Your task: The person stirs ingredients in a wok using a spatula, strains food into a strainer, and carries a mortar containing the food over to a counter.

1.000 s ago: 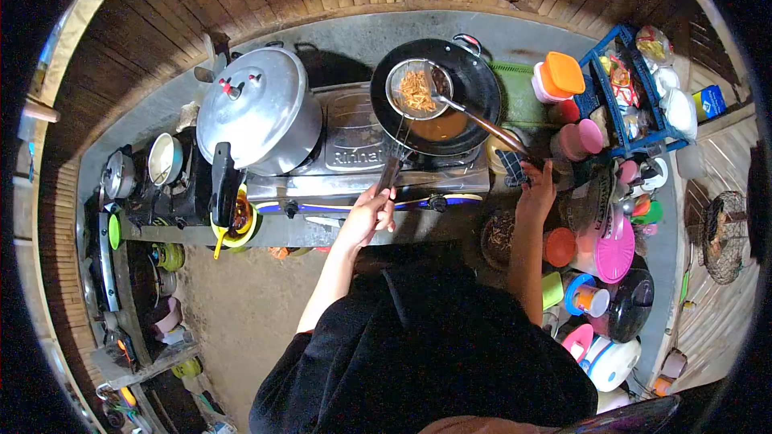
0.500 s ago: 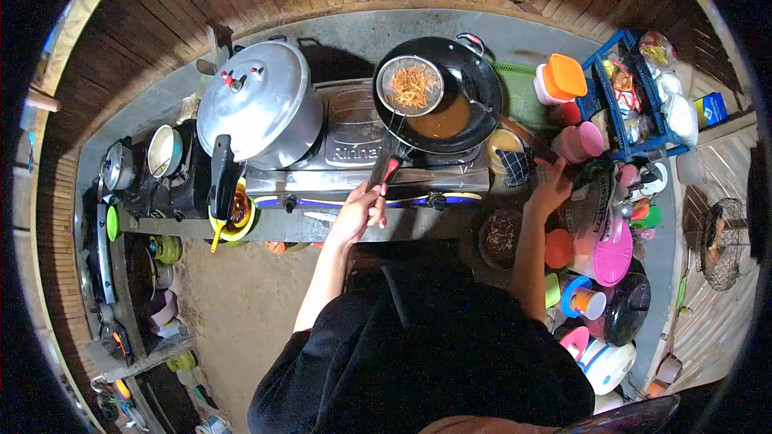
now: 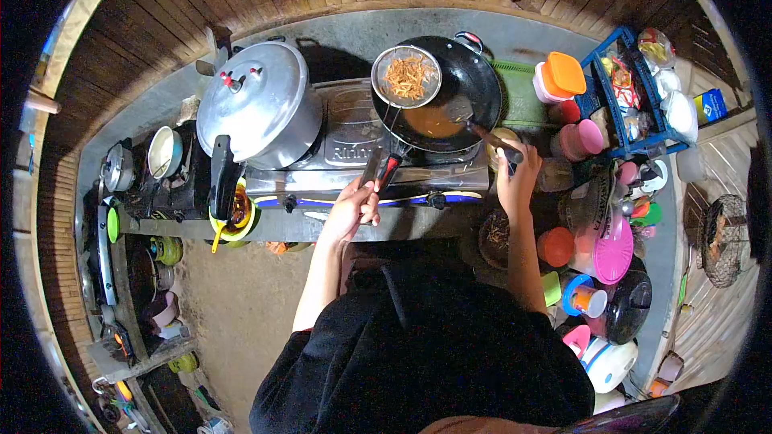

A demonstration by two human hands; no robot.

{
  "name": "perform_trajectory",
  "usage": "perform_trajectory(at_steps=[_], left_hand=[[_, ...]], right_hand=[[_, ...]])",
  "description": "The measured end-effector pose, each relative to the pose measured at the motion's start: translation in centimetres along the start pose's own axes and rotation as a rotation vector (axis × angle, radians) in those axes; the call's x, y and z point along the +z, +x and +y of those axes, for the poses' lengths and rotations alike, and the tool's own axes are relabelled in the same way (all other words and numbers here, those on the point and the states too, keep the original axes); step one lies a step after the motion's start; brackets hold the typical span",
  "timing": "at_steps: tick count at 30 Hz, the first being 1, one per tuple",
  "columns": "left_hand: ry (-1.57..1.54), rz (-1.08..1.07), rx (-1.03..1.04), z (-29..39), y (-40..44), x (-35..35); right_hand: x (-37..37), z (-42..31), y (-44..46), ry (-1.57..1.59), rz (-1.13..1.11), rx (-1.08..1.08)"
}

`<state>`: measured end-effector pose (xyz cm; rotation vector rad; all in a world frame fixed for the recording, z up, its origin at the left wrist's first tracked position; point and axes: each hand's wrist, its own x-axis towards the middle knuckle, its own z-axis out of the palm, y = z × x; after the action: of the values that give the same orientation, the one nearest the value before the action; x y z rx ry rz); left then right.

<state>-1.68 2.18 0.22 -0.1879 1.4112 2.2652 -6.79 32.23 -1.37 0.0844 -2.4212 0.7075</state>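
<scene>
While left hand (image 3: 350, 209) holds strainer (image 3: 406, 78), right (image 3: 519, 178) grips spatula (image 3: 486, 135); wok (image 3: 476, 76) below.

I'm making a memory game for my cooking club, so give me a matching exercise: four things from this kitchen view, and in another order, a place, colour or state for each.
Things:
1. Strainer
2. Spatula
3. Wok
4. Big pot

Descriptions:
A. Black, with brown liquid in its bottom
B. Silver, to the left of the stove's black pan
C. Full of thin brown strips
D. Gripped in the right hand

Pairs: 1-C, 2-D, 3-A, 4-B
</scene>
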Motion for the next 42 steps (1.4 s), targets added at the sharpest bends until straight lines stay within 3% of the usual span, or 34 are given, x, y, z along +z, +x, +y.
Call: perform_trajectory(at_steps=[7,14,17,42], left_hand=[[0.009,0.032,0.030,0.7,-0.4,-0.6],[-0.008,0.097,0.010,0.5,-0.9,-1.0],[0.044,0.093,0.025,0.6,-1.2,-1.1],[-0.109,0.078,-0.001,-3.3,-3.9,-1.9]], right_hand=[[2.1,-2.2,-1.4,0.316,-0.034,0.050],[5.5,-1.1,-4.6,0.903,-0.077,0.499],[6.3,-0.3,-6.0,0.831,0.029,0.418],[4.2,-1.6,-7.1,0.786,-0.018,0.446]])
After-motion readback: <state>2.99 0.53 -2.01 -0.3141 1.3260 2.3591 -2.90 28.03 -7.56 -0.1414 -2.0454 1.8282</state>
